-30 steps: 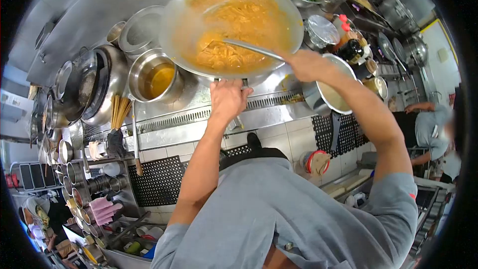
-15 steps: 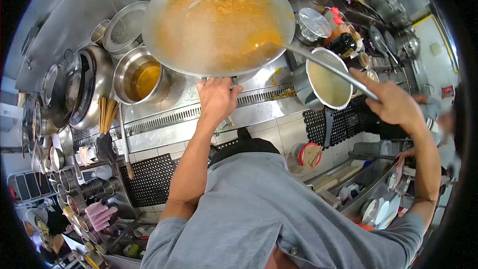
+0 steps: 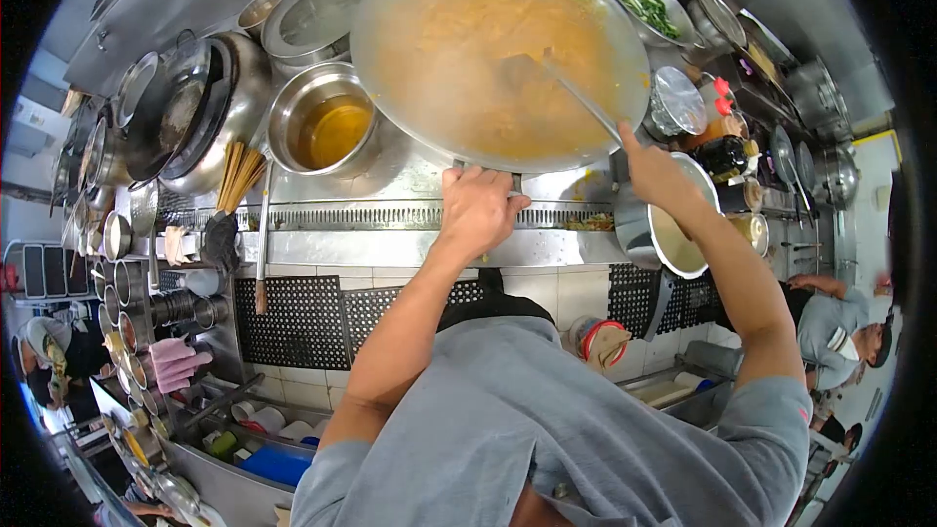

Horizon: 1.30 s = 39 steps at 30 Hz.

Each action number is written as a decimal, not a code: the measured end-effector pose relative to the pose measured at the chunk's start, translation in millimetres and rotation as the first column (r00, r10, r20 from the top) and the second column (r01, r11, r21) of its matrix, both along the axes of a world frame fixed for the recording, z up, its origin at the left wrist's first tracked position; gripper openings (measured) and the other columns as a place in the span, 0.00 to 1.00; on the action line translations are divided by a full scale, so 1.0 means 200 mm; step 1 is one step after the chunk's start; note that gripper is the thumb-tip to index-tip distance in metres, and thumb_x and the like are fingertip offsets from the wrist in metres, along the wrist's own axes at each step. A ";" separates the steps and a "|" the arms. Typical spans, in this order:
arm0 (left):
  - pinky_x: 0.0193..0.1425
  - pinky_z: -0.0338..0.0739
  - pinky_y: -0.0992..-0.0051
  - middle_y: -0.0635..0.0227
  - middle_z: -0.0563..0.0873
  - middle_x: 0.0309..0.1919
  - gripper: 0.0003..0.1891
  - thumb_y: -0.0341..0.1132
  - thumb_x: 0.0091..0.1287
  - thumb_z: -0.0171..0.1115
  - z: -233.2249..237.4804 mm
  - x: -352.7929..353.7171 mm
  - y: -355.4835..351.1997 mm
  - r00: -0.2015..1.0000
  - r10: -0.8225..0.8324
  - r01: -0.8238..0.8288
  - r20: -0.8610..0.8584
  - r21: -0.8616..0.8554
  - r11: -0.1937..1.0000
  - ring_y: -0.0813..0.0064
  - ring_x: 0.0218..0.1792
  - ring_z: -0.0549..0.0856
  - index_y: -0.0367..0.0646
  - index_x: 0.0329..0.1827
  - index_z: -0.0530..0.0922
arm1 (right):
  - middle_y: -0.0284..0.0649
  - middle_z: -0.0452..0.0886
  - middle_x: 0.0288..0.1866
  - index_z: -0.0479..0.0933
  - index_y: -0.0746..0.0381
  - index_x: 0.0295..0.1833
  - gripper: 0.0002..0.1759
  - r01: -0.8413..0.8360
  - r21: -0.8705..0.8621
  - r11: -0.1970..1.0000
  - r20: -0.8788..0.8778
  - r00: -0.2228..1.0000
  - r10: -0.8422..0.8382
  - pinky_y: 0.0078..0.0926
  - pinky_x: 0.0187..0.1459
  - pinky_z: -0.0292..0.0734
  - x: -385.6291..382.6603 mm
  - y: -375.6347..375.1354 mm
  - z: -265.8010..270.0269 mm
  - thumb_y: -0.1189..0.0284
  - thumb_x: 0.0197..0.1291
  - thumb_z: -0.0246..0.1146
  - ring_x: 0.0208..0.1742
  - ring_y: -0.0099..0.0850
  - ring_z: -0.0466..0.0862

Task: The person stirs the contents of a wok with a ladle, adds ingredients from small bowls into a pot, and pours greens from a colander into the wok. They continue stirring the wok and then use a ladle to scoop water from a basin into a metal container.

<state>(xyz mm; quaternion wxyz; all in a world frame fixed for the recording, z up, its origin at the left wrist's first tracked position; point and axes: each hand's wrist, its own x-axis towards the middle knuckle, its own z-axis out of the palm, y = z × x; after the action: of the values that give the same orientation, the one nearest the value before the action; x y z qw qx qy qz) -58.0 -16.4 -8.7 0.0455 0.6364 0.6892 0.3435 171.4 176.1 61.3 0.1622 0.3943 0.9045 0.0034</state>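
A large steaming wok (image 3: 390,122) holds an orange-brown, soupy food (image 3: 468,34) with pale strands in it. My left hand (image 3: 480,210) is wrapped round the wok's handle at its near rim. In my right hand (image 3: 659,176) is the long metal shaft of a spatula (image 3: 578,96). Its blade lies in the food near the wok's middle, partly veiled by steam. Just beneath my right forearm stands a tall metal pot (image 3: 639,234) of pale liquid.
Left of the wok sit a pot of amber liquid (image 3: 283,132), a strainer (image 3: 293,15) and a bundle of bamboo sticks (image 3: 239,176). To the right are a bowl of green vegetables (image 3: 646,5), a foil-covered container (image 3: 676,102) and bottles (image 3: 722,158). Another person (image 3: 835,317) stands far right.
My view has turned, shifting the scene. My right hand has come inward toward the wok, and the spatula blade has moved from its right side to its middle. My left hand keeps its hold.
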 end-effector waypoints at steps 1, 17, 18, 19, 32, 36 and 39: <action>0.51 0.64 0.59 0.66 0.85 0.29 0.12 0.43 0.58 0.72 0.00 0.00 0.00 1.000 0.000 0.000 0.003 0.004 1.000 0.63 0.38 0.81 0.44 0.28 0.82 | 0.64 0.83 0.37 0.50 0.65 0.78 0.42 0.011 0.007 1.000 0.008 1.000 -0.011 0.56 0.43 0.80 -0.05 0.04 -0.01 0.80 0.57 0.56 0.40 0.59 0.86; 0.49 0.63 0.59 0.62 0.88 0.31 0.13 0.45 0.61 0.70 0.02 0.01 0.00 0.999 0.007 -0.011 -0.048 -0.067 0.998 0.60 0.40 0.82 0.44 0.35 0.83 | 0.51 0.82 0.29 0.47 0.55 0.82 0.47 0.148 -0.628 0.764 -0.177 0.929 -0.325 0.36 0.20 0.75 -0.21 -0.14 0.17 0.74 0.54 0.54 0.19 0.36 0.81; 0.49 0.63 0.59 0.62 0.87 0.31 0.13 0.45 0.61 0.70 0.02 0.01 0.00 0.999 -0.003 0.000 -0.051 -0.063 0.998 0.60 0.39 0.82 0.44 0.34 0.83 | 0.52 0.83 0.30 0.48 0.54 0.82 0.47 0.142 -0.607 0.782 -0.146 0.947 -0.286 0.38 0.22 0.77 -0.12 -0.16 0.23 0.75 0.54 0.54 0.22 0.37 0.83; 0.49 0.63 0.58 0.62 0.87 0.31 0.13 0.45 0.61 0.69 0.02 0.01 0.01 0.999 -0.004 0.001 -0.054 -0.059 0.998 0.60 0.39 0.82 0.44 0.34 0.83 | 0.52 0.83 0.32 0.48 0.54 0.81 0.46 0.064 -0.548 0.834 -0.184 0.964 -0.194 0.40 0.26 0.78 -0.01 -0.16 0.21 0.76 0.54 0.54 0.25 0.40 0.84; 0.48 0.64 0.59 0.61 0.86 0.29 0.14 0.46 0.61 0.69 0.08 0.10 -0.04 0.995 0.020 -0.018 -0.102 0.019 1.000 0.60 0.38 0.82 0.44 0.30 0.82 | 0.61 0.84 0.39 0.70 0.62 0.63 0.23 0.203 -0.283 0.937 -0.466 0.825 -0.320 0.50 0.39 0.80 -0.11 -0.07 0.13 0.72 0.61 0.59 0.39 0.57 0.85; 0.49 0.64 0.58 0.60 0.86 0.30 0.14 0.46 0.61 0.69 0.04 0.10 -0.04 0.998 0.011 -0.016 -0.061 -0.088 0.996 0.59 0.39 0.83 0.43 0.30 0.82 | 0.62 0.84 0.38 0.71 0.64 0.59 0.21 0.289 -0.177 0.941 -0.613 0.716 -0.335 0.52 0.40 0.79 0.04 -0.41 0.24 0.69 0.61 0.60 0.38 0.62 0.83; 0.50 0.60 0.56 0.58 0.86 0.28 0.15 0.46 0.61 0.69 0.06 0.08 0.00 0.999 0.022 -0.023 -0.042 -0.037 0.999 0.55 0.40 0.82 0.42 0.28 0.82 | 0.69 0.81 0.39 0.65 0.65 0.60 0.21 0.394 -0.284 0.874 -0.548 0.681 -0.485 0.60 0.46 0.75 0.13 -0.56 -0.01 0.71 0.62 0.58 0.44 0.67 0.82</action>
<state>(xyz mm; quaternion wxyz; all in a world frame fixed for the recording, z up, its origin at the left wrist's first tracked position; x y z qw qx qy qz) -42.5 -16.0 3.6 0.0391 0.6347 0.7034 0.3175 198.1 64.2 58.9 -0.1110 0.5672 0.7840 -0.2264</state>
